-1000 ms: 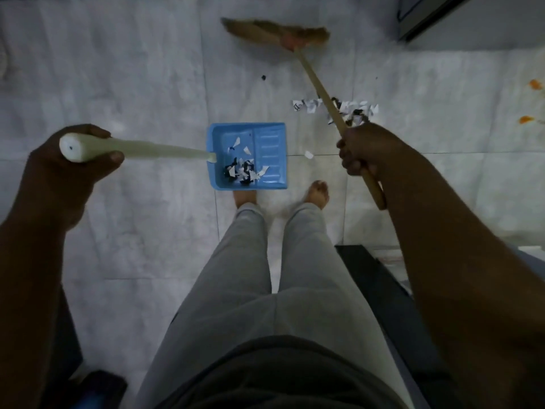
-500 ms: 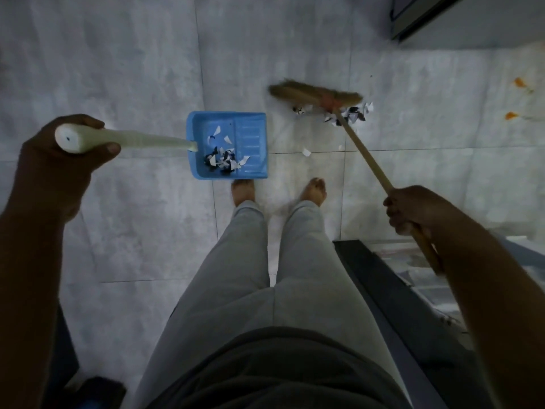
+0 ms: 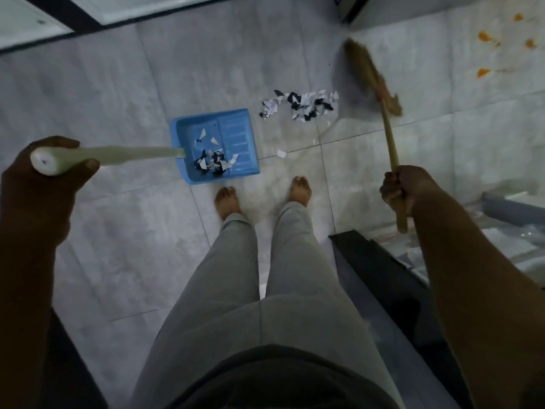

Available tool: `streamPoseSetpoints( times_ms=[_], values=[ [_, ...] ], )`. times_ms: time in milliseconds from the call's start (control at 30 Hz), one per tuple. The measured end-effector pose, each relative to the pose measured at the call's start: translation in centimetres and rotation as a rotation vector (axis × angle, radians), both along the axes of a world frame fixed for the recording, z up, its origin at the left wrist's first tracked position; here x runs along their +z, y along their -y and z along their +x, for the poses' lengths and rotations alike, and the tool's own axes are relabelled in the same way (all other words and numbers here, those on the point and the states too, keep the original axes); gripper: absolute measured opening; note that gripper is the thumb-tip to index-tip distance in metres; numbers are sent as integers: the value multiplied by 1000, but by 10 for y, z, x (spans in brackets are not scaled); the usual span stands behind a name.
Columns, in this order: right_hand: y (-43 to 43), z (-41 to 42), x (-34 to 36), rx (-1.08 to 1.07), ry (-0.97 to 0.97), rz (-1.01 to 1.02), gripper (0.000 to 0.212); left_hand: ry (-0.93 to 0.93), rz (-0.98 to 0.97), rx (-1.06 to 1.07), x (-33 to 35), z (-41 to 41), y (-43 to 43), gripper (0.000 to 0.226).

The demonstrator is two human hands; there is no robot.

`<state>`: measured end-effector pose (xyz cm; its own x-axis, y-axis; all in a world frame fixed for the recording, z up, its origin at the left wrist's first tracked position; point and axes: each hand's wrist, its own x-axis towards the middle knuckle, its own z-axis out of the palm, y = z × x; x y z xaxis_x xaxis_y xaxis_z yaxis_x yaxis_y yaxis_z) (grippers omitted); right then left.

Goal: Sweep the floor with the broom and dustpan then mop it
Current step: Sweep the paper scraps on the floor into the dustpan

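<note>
Hands gripped both tools: the left hand (image 3: 44,178) closed on the long handle (image 3: 124,153) of the blue dustpan (image 3: 215,146), which sat on the floor tiles (image 3: 118,84) holding paper scraps (image 3: 213,163), its open edge facing the remaining scraps (image 3: 300,105). Beyond, the right hand (image 3: 405,191) clutched the broom (image 3: 373,76), apparently poised behind that pile to push it panward.

left hand (image 3: 44,178): fist closed, arm extended forward | right hand (image 3: 407,187): fist closed, arm extended forward
</note>
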<state>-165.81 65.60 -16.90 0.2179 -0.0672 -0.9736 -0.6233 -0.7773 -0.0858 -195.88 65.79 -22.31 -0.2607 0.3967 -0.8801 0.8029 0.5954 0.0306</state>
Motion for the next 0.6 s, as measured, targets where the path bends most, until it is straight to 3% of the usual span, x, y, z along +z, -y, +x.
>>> streamPoseSetpoints(
  times_ms=[100,300,400,533,600],
  values=[
    [17,-12,-7,12,-62,-20,33,-56,-53,-199,-16,-13,-1,47],
    [61,-3,22,129,-144,44,30,-42,58,-162,-8,4,0,46],
    [65,18,32,191,-95,50,30,-39,10,-148,8,15,-2,46],
    [48,42,24,259,87,14,27,-33,52,25,2,14,-8,46],
    [32,50,13,266,111,-11,28,-16,20,-100,9,23,-10,46]
  ],
)
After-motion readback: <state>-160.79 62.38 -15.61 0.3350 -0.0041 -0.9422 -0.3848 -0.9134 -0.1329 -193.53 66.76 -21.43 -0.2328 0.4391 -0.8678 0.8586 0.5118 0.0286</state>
